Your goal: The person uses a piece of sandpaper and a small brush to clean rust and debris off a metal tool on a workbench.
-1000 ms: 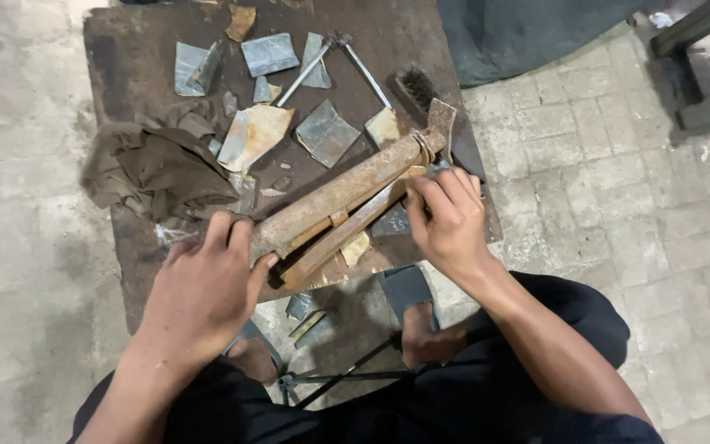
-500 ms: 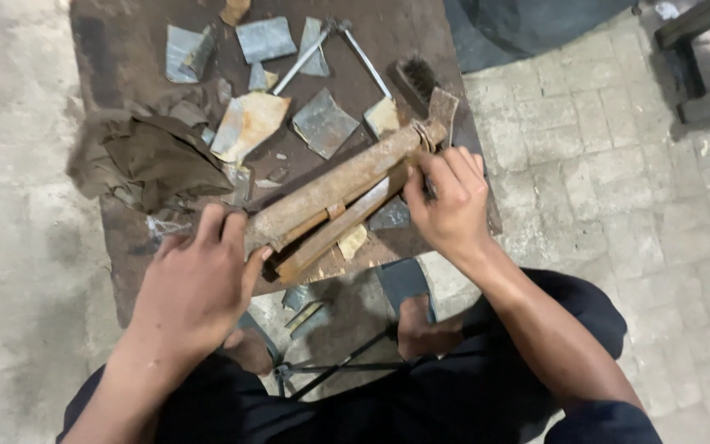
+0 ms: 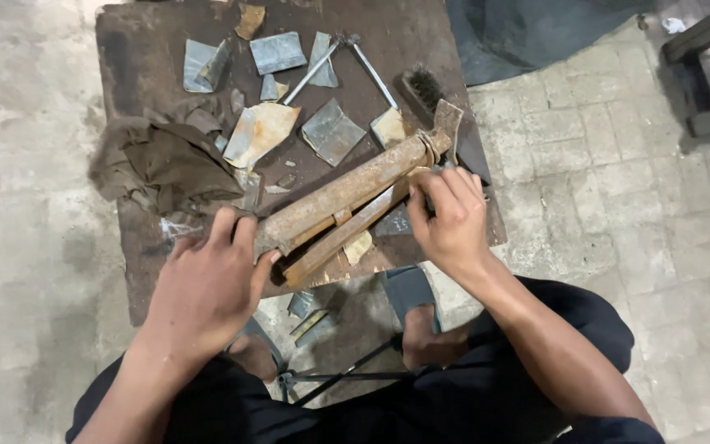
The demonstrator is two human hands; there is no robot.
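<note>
grey paving surrounds a low, dark work board (image 3: 137, 49) littered with torn sandpaper scraps (image 3: 332, 130), a brown rag (image 3: 158, 160), a wire brush (image 3: 423, 85) and a thin metal tool (image 3: 345, 51). across the board's near half lies a rusty metal part (image 3: 347, 197), a tube with a flat bar beneath, set diagonally. the left hand (image 3: 203, 288) clamps its lower end, apparently to steady it, while the right hand (image 3: 451, 218) pinches closed on something small pressed against the bar near the upper end; what it holds is hidden by the fingers.
</note>
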